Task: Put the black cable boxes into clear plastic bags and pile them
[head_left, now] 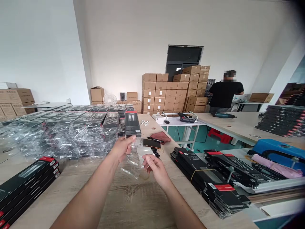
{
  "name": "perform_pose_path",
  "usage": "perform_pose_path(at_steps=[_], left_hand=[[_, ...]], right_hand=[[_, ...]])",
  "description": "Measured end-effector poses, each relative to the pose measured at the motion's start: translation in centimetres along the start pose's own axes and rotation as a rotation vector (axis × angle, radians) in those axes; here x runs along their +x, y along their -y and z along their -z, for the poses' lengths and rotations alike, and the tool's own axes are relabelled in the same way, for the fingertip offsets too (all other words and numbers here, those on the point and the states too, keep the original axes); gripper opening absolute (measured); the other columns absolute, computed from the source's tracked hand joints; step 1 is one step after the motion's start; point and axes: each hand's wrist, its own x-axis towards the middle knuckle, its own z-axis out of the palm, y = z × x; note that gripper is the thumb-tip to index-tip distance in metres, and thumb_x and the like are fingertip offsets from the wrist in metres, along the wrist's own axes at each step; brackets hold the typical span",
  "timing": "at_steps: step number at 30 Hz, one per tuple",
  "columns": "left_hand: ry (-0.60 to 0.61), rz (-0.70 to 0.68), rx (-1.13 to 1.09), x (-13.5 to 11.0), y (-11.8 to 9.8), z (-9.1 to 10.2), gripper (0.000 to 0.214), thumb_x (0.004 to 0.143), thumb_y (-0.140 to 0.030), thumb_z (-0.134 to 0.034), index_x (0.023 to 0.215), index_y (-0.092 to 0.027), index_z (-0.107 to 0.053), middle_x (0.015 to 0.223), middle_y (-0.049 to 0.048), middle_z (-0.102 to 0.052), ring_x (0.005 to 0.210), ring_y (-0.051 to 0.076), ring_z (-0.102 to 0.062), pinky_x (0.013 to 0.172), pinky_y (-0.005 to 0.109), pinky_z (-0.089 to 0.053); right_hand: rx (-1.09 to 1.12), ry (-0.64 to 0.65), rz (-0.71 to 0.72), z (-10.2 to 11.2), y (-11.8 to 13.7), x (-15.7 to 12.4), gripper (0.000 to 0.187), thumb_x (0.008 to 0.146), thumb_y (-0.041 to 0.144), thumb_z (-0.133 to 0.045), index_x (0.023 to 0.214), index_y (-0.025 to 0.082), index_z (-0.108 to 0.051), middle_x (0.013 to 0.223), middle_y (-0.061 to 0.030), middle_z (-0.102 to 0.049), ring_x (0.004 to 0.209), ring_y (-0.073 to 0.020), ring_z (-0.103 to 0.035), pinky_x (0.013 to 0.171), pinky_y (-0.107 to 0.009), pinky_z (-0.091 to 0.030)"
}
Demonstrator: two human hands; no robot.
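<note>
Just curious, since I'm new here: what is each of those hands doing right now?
Left hand: closed, holding a black retail box upright.
Right hand: closed, pinching clear plastic film.

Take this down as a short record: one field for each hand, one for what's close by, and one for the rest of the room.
Left hand: grips a black retail box, upright
Right hand: pinches clear plastic wrap
Nearby: black pen, maroon cloth, on a wooden table
Rest: shrink-wrapped black boxes, stacked cardboard cartons, co-worker at a far bench
</note>
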Motion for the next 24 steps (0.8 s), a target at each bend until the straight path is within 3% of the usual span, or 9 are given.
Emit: perform_pose_path(at_steps=[4, 8, 10, 12, 14, 17, 19, 21, 24], left_hand=[[-0.107, 0.101, -0.155, 1.5, -2.0, 0.8, 0.038, 0.066, -0.047, -0.075, 0.072, -0.014, -0.058, 0.044, -0.0084, -0.041, 0.034, 0.002, -0.034, 0.034, 0.013, -0.024], [-0.17, 0.114, -0.029, -2.2, -0.1, 3.9, 0.057, 0.071, -0.07, -0.055, 0.081, -0.014, -0.062, 0.066, 0.0038, -0.063, 0.05, 0.011, -0.056, 0.044, 0.02, -0.042], [-0.177, 0.052, 0.18, -5.1, 0.8, 6.8, 0.055, 0.07, -0.07, -0.056, 0.078, -0.016, -0.061, 0.068, 0.0045, -0.065, 0.053, 0.013, -0.057, 0.048, 0.022, -0.042], [-0.231, -0.083, 0.529, -7.9, 0.3, 10.6, 0.046, 0.068, -0.063, -0.064, 0.07, -0.017, -0.059, 0.067, 0.0037, -0.064, 0.058, 0.015, -0.057, 0.055, 0.024, -0.043], [-0.386, -0.228, 0.947, -10.3, -1.6, 14.9, 0.043, 0.071, -0.062, -0.06, 0.07, -0.019, -0.06, 0.068, 0.0044, -0.065, 0.067, 0.02, -0.06, 0.064, 0.028, -0.044], [-0.778, -0.108, 1.49, -12.8, -5.5, 21.5, 0.046, 0.078, -0.063, -0.048, 0.093, -0.022, -0.064, 0.087, 0.0087, -0.07, 0.087, 0.03, -0.063, 0.076, 0.037, -0.044], [-0.786, -0.068, 1.754, -13.5, -7.2, 25.4, 0.061, 0.072, -0.065, -0.053, 0.11, -0.019, -0.06, 0.114, 0.0142, -0.065, 0.112, 0.038, -0.054, 0.087, 0.043, -0.041], [-0.737, 0.041, 1.834, -13.8, -7.6, 28.1, 0.076, 0.067, -0.068, -0.056, 0.123, -0.015, -0.052, 0.13, 0.0183, -0.056, 0.123, 0.041, -0.045, 0.094, 0.051, -0.037], [-0.681, 0.13, 1.78, -14.1, -7.2, 29.1, 0.076, 0.07, -0.058, -0.057, 0.131, -0.015, -0.043, 0.131, 0.0189, -0.055, 0.121, 0.041, -0.047, 0.099, 0.055, -0.03]], right_hand=[[-0.18, 0.024, 0.015, 0.0, -0.5, -0.1, 0.037, 0.081, 0.054, -0.056, 0.073, 0.018, -0.06, 0.064, 0.0001, -0.056, 0.055, -0.0123, -0.05, 0.048, -0.023, -0.036], [-0.402, 0.006, 0.117, 0.1, -1.5, 0.0, 0.024, 0.081, 0.041, -0.057, 0.075, 0.019, -0.064, 0.066, -0.0004, -0.059, 0.062, -0.0146, -0.052, 0.057, -0.025, -0.04], [-0.482, -0.009, 0.148, 0.2, -2.1, 0.1, 0.019, 0.08, 0.036, -0.056, 0.076, 0.019, -0.065, 0.069, -0.0016, -0.062, 0.065, -0.016, -0.055, 0.061, -0.026, -0.042], [-0.532, -0.022, 0.168, 0.1, -2.7, 0.3, 0.018, 0.08, 0.033, -0.054, 0.076, 0.02, -0.065, 0.072, -0.0026, -0.065, 0.066, -0.017, -0.056, 0.063, -0.027, -0.043], [-0.568, -0.037, 0.187, 0.1, -3.0, 0.5, 0.017, 0.079, 0.032, -0.053, 0.074, 0.02, -0.065, 0.072, -0.0029, -0.065, 0.066, -0.0176, -0.057, 0.063, -0.028, -0.043], [-0.629, -0.07, 0.203, 0.1, -3.2, 0.8, 0.019, 0.08, 0.034, -0.052, 0.072, 0.022, -0.063, 0.07, -0.0026, -0.064, 0.064, -0.0183, -0.056, 0.062, -0.029, -0.042], [-0.722, -0.086, 0.213, 0.0, -3.1, 0.8, 0.019, 0.081, 0.035, -0.052, 0.071, 0.023, -0.063, 0.07, -0.0026, -0.063, 0.065, -0.019, -0.056, 0.062, -0.03, -0.041], [-0.848, -0.087, 0.233, -0.2, -3.0, 0.6, 0.019, 0.082, 0.035, -0.052, 0.071, 0.023, -0.063, 0.074, -0.0033, -0.063, 0.069, -0.02, -0.057, 0.064, -0.031, -0.041], [-1.019, -0.045, 0.263, -1.2, -3.0, 0.4, 0.016, 0.079, 0.038, -0.06, 0.078, 0.024, -0.066, 0.083, -0.0055, -0.065, 0.082, -0.0226, -0.058, 0.072, -0.033, -0.041]])
